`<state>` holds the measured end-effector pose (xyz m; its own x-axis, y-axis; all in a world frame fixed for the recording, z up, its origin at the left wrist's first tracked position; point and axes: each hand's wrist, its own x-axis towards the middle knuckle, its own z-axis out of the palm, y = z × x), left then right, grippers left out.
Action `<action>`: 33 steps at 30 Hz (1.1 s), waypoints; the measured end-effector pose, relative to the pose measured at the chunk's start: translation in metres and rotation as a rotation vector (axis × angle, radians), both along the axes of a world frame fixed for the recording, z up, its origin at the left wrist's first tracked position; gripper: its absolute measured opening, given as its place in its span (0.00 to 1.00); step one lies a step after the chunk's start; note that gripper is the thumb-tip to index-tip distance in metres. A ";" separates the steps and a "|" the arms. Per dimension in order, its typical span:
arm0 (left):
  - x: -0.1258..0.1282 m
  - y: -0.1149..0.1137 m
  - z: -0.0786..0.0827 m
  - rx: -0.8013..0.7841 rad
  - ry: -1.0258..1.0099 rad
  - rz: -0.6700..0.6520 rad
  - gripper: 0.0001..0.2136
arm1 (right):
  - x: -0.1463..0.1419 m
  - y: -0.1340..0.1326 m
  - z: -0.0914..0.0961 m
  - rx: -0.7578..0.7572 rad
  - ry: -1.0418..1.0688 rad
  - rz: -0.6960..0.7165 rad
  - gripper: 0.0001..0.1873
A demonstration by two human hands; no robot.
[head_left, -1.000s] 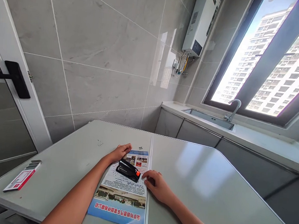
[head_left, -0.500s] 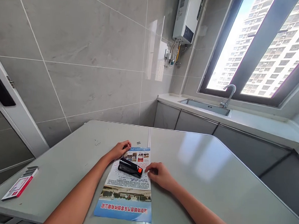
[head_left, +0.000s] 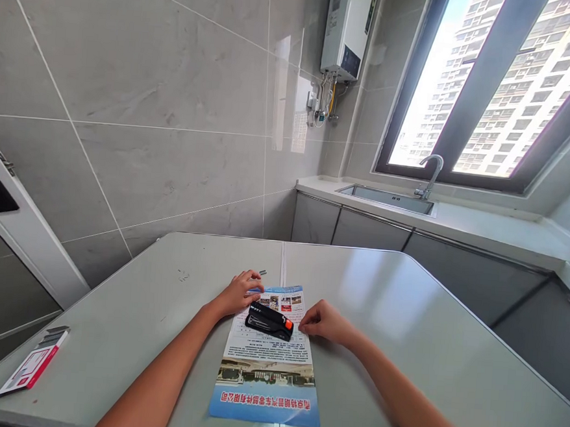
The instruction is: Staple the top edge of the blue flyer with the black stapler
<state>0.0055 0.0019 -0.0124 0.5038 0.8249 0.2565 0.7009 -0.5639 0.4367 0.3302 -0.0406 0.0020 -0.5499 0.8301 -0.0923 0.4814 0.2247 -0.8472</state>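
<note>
A printed leaflet with blue ends lies upside down to me on the table. On its upper half rests a black stapler with an orange-red patch at its right end. My left hand is at the leaflet's upper left corner, fingers bent but apart, the tips over the paper's edge; the hand is close to the stapler's left end. By the leaflet's right edge, my right hand has thumb and fingers pinched together on the paper's margin, just right of the stapler.
A short strip of staples lies beyond my left hand. Loose staples are scattered farther left. A red and white box sits at the table's left end. Behind the table run a tiled wall and a counter with a sink.
The leaflet has shifted right with the stapler on it, and both hands have moved right too. My left fingers have spread from a curled shape. The camera view has turned slightly.
</note>
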 end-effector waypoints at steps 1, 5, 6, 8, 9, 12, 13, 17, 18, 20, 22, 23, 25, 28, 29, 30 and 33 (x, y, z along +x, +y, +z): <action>-0.001 0.000 0.000 0.006 0.013 -0.014 0.09 | 0.003 0.001 0.002 -0.003 -0.017 -0.006 0.11; -0.003 -0.001 0.002 0.010 0.028 -0.078 0.12 | 0.020 0.005 0.008 -0.020 -0.078 -0.030 0.10; -0.003 -0.002 0.004 0.007 0.024 -0.092 0.12 | 0.024 0.006 0.008 -0.032 -0.084 -0.030 0.10; -0.004 -0.006 0.009 -0.014 0.018 -0.125 0.12 | 0.030 0.010 0.007 -0.050 -0.077 -0.022 0.10; -0.004 -0.007 0.011 -0.027 0.019 -0.141 0.12 | 0.032 0.011 0.006 -0.042 -0.062 -0.025 0.10; -0.005 -0.011 0.017 -0.059 0.041 -0.175 0.14 | 0.027 0.012 0.002 0.097 0.019 -0.084 0.11; -0.005 -0.012 0.018 -0.061 0.051 -0.177 0.16 | 0.023 0.010 0.002 0.162 0.048 -0.102 0.12; -0.003 -0.012 0.016 -0.041 0.069 -0.168 0.19 | -0.002 -0.007 0.005 0.350 0.091 -0.030 0.16; -0.003 -0.012 0.015 -0.036 0.069 -0.166 0.19 | -0.009 -0.013 0.006 0.388 0.078 0.007 0.16; -0.003 -0.010 0.013 -0.032 0.067 -0.160 0.19 | -0.022 -0.023 0.006 0.459 0.025 0.048 0.19; -0.003 -0.009 0.011 -0.031 0.063 -0.153 0.20 | -0.033 -0.030 0.003 0.499 -0.028 0.046 0.25; -0.003 -0.008 0.011 -0.029 0.061 -0.150 0.20 | -0.037 -0.032 0.001 0.507 -0.047 0.043 0.26; -0.002 -0.008 0.010 -0.025 0.059 -0.149 0.20 | -0.042 -0.032 -0.002 0.515 -0.077 0.044 0.22; 0.002 -0.009 0.010 -0.015 0.065 -0.143 0.18 | -0.041 -0.028 -0.002 0.529 -0.127 0.049 0.12; 0.004 -0.010 0.010 -0.013 0.068 -0.140 0.17 | -0.038 -0.026 -0.001 0.531 -0.140 0.046 0.10; 0.006 -0.010 0.011 -0.012 0.070 -0.138 0.17 | -0.036 -0.024 0.000 0.532 -0.149 0.043 0.10; 0.008 -0.011 0.012 -0.028 0.064 -0.161 0.18 | -0.029 -0.022 0.004 0.524 -0.147 0.039 0.10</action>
